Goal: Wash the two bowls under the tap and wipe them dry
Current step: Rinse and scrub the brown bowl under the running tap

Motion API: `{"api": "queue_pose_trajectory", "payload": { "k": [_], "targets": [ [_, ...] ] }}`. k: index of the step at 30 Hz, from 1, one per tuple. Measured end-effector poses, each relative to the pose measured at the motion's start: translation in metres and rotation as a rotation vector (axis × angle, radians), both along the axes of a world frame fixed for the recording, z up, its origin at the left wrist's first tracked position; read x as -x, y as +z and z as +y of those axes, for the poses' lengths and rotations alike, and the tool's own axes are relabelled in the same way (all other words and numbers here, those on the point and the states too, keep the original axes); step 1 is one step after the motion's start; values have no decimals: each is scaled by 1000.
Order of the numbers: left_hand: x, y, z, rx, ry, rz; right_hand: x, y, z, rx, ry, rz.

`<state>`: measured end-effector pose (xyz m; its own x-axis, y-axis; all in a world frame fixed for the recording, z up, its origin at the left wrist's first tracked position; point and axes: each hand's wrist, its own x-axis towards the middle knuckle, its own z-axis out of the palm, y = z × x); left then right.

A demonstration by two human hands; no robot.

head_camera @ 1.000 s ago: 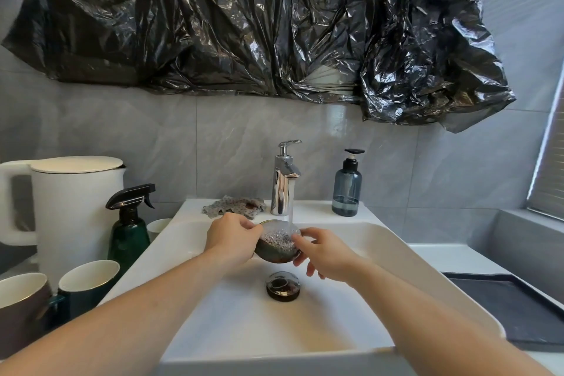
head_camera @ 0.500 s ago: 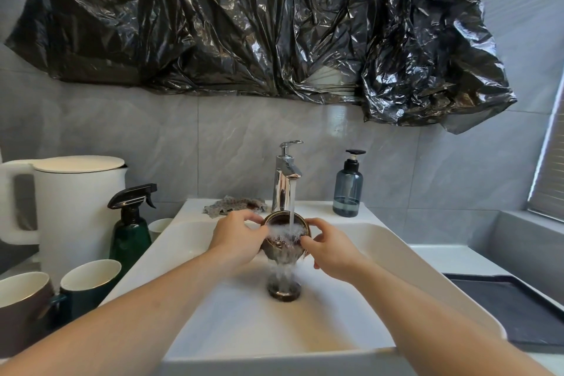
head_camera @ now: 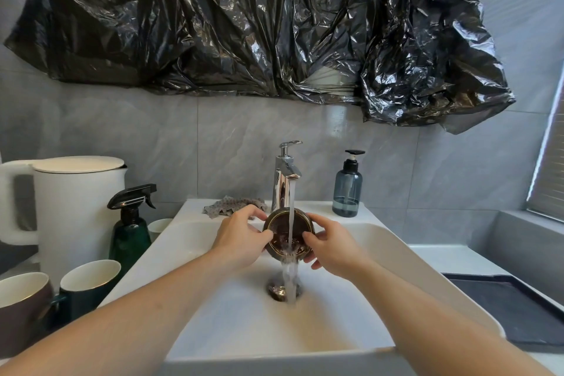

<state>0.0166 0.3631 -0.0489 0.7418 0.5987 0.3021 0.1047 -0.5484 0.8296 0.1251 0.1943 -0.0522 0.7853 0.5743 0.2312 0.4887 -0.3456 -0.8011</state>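
Observation:
A small dark brown bowl (head_camera: 282,226) with a gold rim is held tilted toward me over the white sink (head_camera: 232,314). My left hand (head_camera: 241,238) grips its left side and my right hand (head_camera: 331,249) grips its right side. The chrome tap (head_camera: 285,177) runs, and the stream falls into the bowl, spills over its lower edge and lands on the drain (head_camera: 279,290). A patterned grey cloth (head_camera: 233,206) lies on the sink ledge behind my left hand. I see no second bowl in the sink.
Left of the sink stand a white kettle (head_camera: 73,210), a green spray bottle (head_camera: 129,232), a green mug (head_camera: 88,287) and a brown mug (head_camera: 21,308). A blue soap dispenser (head_camera: 348,189) sits right of the tap. A dark mat (head_camera: 512,308) lies on the right. Black plastic sheeting (head_camera: 259,24) covers the wall.
The bowl has turned from bottom-up under the stream to opening toward me, and water now pours into it and over its lower edge onto the drain. Both hands shifted round its sides.

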Motion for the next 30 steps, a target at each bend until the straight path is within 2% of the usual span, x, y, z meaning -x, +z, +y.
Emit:
{"api": "queue_pose_trajectory", "payload": {
  "k": [7,18,30],
  "targets": [
    [-1,-3,3,4,-58,9,-1,1,0,16,-29,-42],
    [1,-6,2,-34,-138,197,0,1,-3,110,-67,-158],
    [-3,-12,5,12,-167,253,1,1,-4,143,-69,-196]
  ]
}}
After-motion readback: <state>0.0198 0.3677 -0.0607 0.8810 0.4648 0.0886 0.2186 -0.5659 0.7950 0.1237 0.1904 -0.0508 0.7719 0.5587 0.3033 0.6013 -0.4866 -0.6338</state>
